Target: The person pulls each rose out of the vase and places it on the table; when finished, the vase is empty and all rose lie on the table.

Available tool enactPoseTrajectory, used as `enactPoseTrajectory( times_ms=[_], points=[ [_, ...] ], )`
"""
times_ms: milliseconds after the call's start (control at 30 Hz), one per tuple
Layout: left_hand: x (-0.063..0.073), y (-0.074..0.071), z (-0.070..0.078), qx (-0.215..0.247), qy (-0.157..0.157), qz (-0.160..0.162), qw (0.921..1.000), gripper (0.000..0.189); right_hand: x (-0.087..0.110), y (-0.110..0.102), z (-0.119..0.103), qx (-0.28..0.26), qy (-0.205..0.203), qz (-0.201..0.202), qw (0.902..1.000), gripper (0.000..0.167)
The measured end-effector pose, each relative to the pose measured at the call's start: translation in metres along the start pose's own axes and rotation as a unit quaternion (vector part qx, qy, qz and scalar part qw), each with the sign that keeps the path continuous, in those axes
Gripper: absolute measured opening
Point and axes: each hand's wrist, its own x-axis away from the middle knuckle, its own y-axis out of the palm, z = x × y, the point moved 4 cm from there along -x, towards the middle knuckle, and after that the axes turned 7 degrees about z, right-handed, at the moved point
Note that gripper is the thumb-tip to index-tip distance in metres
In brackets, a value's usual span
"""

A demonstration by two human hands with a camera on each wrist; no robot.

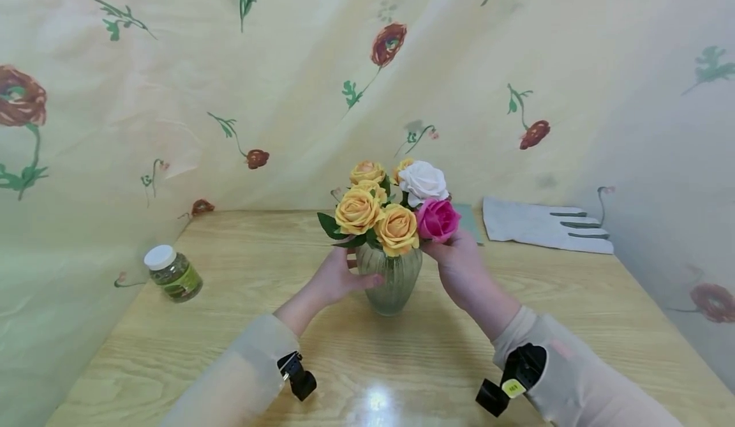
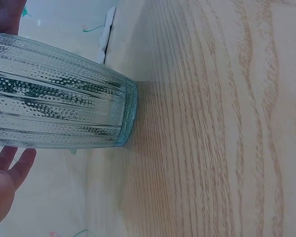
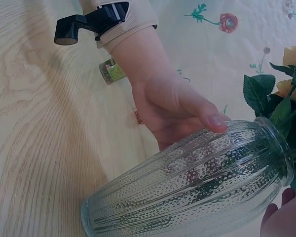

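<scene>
A ribbed clear glass vase [image 1: 390,280] stands upright on the table, filled with artificial-looking roses. Round its left side lies my left hand [image 1: 339,277], the thumb across the front and the fingers partly hidden behind the glass. In the right wrist view that thumb presses on the textured side of the vase [image 3: 187,177]. My right hand [image 1: 462,270] is at the rim's right, under a pink rose [image 1: 438,220]; blossoms hide its fingertips. Yellow roses [image 1: 397,229] fill the left and front, and a white rose [image 1: 423,183] sits above the pink one.
A jar with a white lid [image 1: 172,272] and green label stands on the left of the wooden table [image 1: 241,344]. At the back right lie a grey-white glove-like cloth [image 1: 540,224] and a pale green flat piece [image 1: 469,221] behind the vase. Flower-patterned sheeting [image 1: 310,82] surrounds the table.
</scene>
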Motion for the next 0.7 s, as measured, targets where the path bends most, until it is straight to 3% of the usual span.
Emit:
enactPoseTrajectory(
  times_ms=[167,467,700],
  points=[
    [0.001,-0.001,-0.001,0.003,0.003,0.003,1.0000,0.091,0.000,0.002,0.002,-0.028,-0.021,0.009,0.9994,0.037],
    [0.002,-0.002,-0.003,-0.001,0.006,0.005,1.0000,0.091,0.000,0.005,0.000,-0.120,-0.049,0.024,0.9913,0.044],
    [0.000,0.000,-0.005,0.016,0.011,-0.008,0.9998,0.089,-0.001,0.001,-0.014,-0.199,-0.063,0.085,0.9742,0.038]
  ],
)
